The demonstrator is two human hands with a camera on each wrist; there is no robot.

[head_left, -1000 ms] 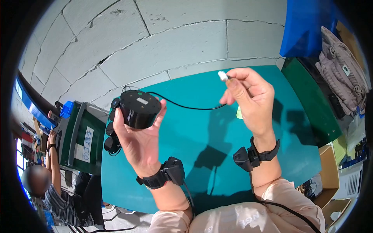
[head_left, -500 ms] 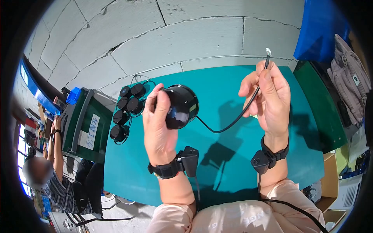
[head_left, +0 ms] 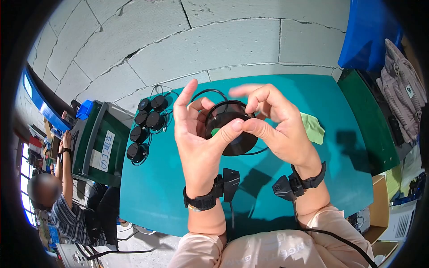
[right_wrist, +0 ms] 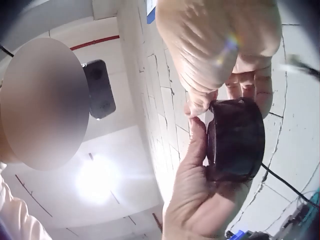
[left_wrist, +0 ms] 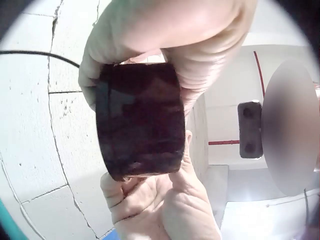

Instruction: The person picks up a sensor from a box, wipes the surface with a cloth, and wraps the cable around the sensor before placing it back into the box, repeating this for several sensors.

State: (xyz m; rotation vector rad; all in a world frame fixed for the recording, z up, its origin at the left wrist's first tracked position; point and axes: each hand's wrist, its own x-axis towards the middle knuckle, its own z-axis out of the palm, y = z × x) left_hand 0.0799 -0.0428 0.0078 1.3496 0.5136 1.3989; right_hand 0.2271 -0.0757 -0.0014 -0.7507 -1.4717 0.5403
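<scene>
A glossy black round device (head_left: 241,144) with a green dot on its face is held between both hands above the table. The left hand (head_left: 196,138) grips its left side, thumb across the face. From the right, the right hand (head_left: 283,129) pinches the rim, its thumb tip meeting the left thumb. A black cable (head_left: 210,90) loops out behind the device. In the left wrist view the device's dark side (left_wrist: 142,120) sits between the two hands; the right wrist view shows the device (right_wrist: 237,140) with its cable (right_wrist: 290,185) trailing away.
Several smaller black round devices (head_left: 155,121) with cables stand at the left of the green table (head_left: 178,214). A light green cloth (head_left: 313,128) lies right of the hands. A green cart (head_left: 100,147) and a person in a striped shirt (head_left: 71,214) are at the left; a grey backpack (head_left: 400,85) is at the right.
The right hand has moved left from the raised cable end to the device's rim. The device has turned, showing its face with the green dot, and the left thumb has moved across it.
</scene>
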